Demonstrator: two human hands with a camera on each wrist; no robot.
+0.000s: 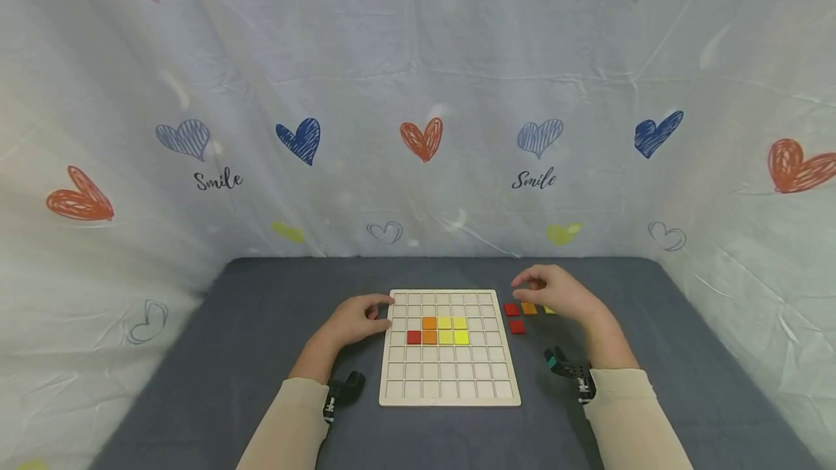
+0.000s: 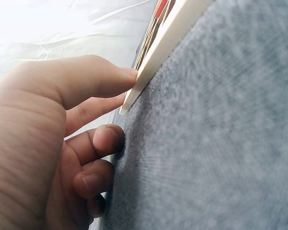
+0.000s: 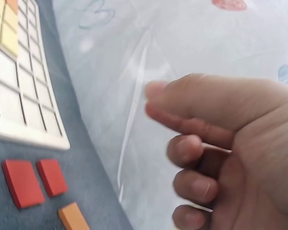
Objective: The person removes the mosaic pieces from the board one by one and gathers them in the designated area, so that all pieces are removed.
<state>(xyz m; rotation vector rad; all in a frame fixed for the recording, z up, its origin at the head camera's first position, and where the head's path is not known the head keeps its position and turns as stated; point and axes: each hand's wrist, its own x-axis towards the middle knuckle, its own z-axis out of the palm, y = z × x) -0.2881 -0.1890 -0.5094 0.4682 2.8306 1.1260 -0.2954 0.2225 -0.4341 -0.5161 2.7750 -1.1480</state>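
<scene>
A pale wooden grid board [image 1: 451, 390] lies on the dark cloth. Near its middle sit a red tile [image 1: 414, 338], two orange tiles [image 1: 429, 323] and several yellow tiles [image 1: 453, 330]. My left hand [image 1: 353, 319] touches the board's left edge with thumb and index finger, its other fingers bent beside the cloth. Above the loose tiles right of the board hovers my right hand [image 1: 555, 292], thumb and index finger close together, no tile visible between them. Below it lie two loose red tiles [image 3: 23, 183], an orange tile [image 3: 74, 216] and a yellow tile [image 1: 549, 310], partly hidden by the hand.
Dark grey cloth [image 1: 261, 354] covers the table around the board. A white curtain [image 1: 418, 194] printed with hearts hangs behind the table and along its sides. Each wrist wears a black camera mount, one of them [image 1: 571, 372] beside the right sleeve.
</scene>
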